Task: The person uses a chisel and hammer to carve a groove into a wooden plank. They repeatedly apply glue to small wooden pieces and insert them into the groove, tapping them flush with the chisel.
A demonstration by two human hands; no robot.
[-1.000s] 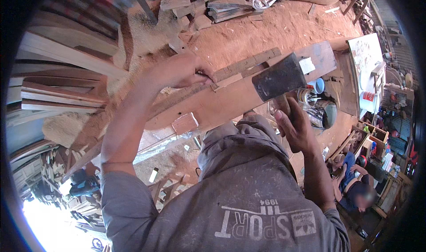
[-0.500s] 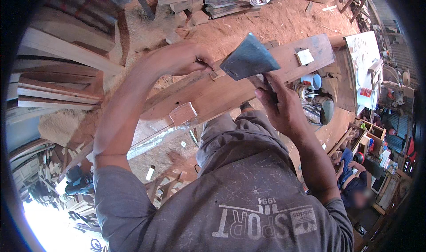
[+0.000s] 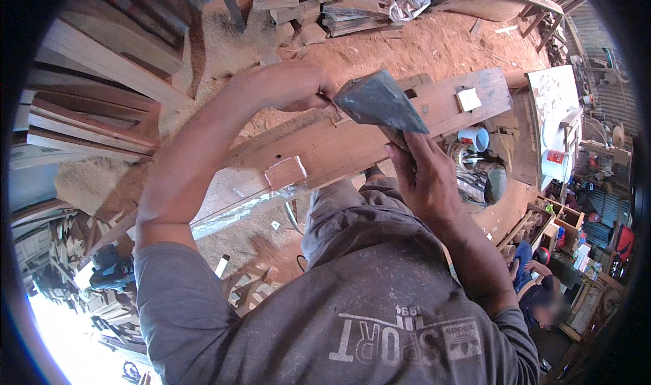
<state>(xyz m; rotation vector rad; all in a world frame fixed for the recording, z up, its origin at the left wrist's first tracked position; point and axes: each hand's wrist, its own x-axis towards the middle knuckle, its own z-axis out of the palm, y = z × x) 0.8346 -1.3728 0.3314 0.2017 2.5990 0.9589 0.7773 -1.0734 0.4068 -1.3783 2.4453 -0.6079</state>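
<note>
My right hand (image 3: 428, 175) is wrapped round the short handle of a hatchet (image 3: 381, 102). Its dark, wedge-shaped head is raised above a long reddish-brown plank (image 3: 339, 146) that runs from lower left to upper right. My left hand (image 3: 315, 95) is at the plank's far edge, left of the hatchet head, with its fingers closed together. Whatever they pinch is hidden or too small to name. On the plank's near left part lies a square wooden piece (image 3: 285, 173) with pale edges. A whitish square piece (image 3: 468, 99) rests toward its far right end.
Stacked boards (image 3: 88, 131) stand at the left, and wood offcuts (image 3: 356, 15) are piled at the back. Right of the plank are a blue-and-white bucket (image 3: 477, 138), a white bucket (image 3: 555, 163) and a white-topped table (image 3: 555, 90). Another person (image 3: 539, 287) sits at the lower right.
The hatchet head has turned, now showing its thick side more than its flat face, and sits slightly lower in view. My left hand stays by the plank edge. The whole view has shifted a little.
</note>
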